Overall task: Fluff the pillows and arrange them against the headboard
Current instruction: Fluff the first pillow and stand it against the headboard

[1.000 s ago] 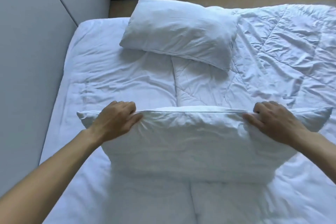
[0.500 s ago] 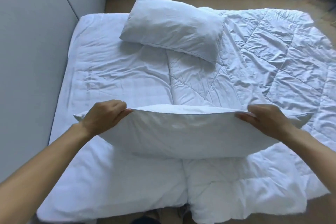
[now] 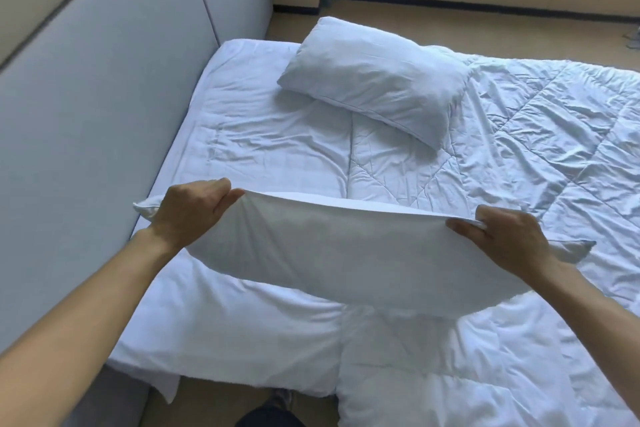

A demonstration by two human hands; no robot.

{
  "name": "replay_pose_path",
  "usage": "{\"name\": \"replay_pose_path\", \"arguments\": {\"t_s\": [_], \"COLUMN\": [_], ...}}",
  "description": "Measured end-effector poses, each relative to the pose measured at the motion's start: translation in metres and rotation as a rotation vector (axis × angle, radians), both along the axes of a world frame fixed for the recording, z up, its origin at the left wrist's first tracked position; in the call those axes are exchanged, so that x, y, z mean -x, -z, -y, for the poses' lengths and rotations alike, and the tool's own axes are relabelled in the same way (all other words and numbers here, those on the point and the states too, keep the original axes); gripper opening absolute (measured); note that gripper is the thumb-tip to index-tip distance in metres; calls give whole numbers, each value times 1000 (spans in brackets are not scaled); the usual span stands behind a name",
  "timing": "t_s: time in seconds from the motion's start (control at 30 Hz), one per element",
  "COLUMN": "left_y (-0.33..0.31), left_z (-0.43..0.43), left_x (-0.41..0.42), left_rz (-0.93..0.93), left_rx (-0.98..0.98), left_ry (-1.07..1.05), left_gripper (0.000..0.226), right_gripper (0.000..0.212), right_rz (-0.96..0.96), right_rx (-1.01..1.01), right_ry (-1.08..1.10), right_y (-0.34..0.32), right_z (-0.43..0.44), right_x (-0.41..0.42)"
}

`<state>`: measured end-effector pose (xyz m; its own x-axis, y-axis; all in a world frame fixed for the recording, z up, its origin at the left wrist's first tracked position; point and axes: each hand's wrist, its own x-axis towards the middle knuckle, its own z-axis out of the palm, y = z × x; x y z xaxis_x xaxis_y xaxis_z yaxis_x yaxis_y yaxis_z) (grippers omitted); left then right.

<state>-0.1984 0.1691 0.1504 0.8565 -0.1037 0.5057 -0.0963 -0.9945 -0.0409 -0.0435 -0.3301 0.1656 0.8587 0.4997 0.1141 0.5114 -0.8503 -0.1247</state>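
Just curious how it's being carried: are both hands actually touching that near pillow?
Touching. The head view shows the left hand and the right hand each pinching the top edge of the near pillow, fingers curled over the fabric at both ends.

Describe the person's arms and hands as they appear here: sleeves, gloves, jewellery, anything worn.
Both forearms are bare as far as the frame shows, with no sleeve or cuff in view. The left hand and right hand wear no gloves. No watch, bracelet or band shows at either wrist, and no ring can be made out on the visible fingers. No markings or bandages are visible.
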Motion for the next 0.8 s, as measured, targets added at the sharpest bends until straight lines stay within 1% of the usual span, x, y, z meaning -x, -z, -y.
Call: {"name": "replay_pose_path", "arguments": {"t_s": [0.1,0.17,0.3,0.47,0.53,0.67,0.8], "left_y": [-26,-42,-72,-104,-108,-103,-98], "left_z": [4,3,-8,-25,-38,-63,-80], "left_x": [24,45,88,144,168,212,246], "left_rz": [55,81,57,8,16,55,90], "left_rx": [11,-37,-134,-191,-161,-26,74], "left_ry": [-84,-126,-216,-389,-454,-585,-600], "left_gripper": [55,54,53,46,47,54,65], "right_gripper": [71,77,82,79,79,83,86], "right_rz": [-44,-51,-23,33,54,85,120], "right_rx": [18,34,45,1,3,-46,-39], "right_ry": [-70,-119,-229,-349,-391,-455,-496], "right_y": [-14,-25,-52,-84,-92,-108,-115], "right_z": [-10,-22,-67,-149,-188,-260,-323], "right_x": [-24,-40,-63,-69,-67,-62,-59]}}
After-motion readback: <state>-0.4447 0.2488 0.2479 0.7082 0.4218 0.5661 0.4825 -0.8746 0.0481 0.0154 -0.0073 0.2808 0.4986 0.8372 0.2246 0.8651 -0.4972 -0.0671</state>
